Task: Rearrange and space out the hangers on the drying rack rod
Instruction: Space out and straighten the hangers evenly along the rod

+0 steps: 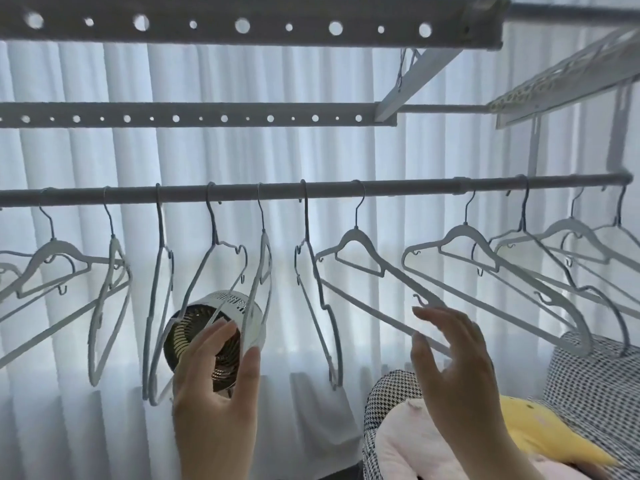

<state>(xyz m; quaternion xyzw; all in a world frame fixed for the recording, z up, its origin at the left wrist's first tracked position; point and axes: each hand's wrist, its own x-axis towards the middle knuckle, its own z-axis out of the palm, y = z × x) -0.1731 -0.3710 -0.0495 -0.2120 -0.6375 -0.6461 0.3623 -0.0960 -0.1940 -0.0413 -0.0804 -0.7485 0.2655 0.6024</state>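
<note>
Hangers (360,237), pale, hooked along rod (398,187), bunched toward right; left hand (214,393) and right hand (457,368) both open, touching two hangers' lower ends; advise sliding each hook sideways evenly, untangling overlaps first.

Strong backlight through the white curtain (214,150), hangers (360,258) and rod (311,190) in grey silhouette, cool dim foreground, soft focus, wide-angle bending at edges
</note>
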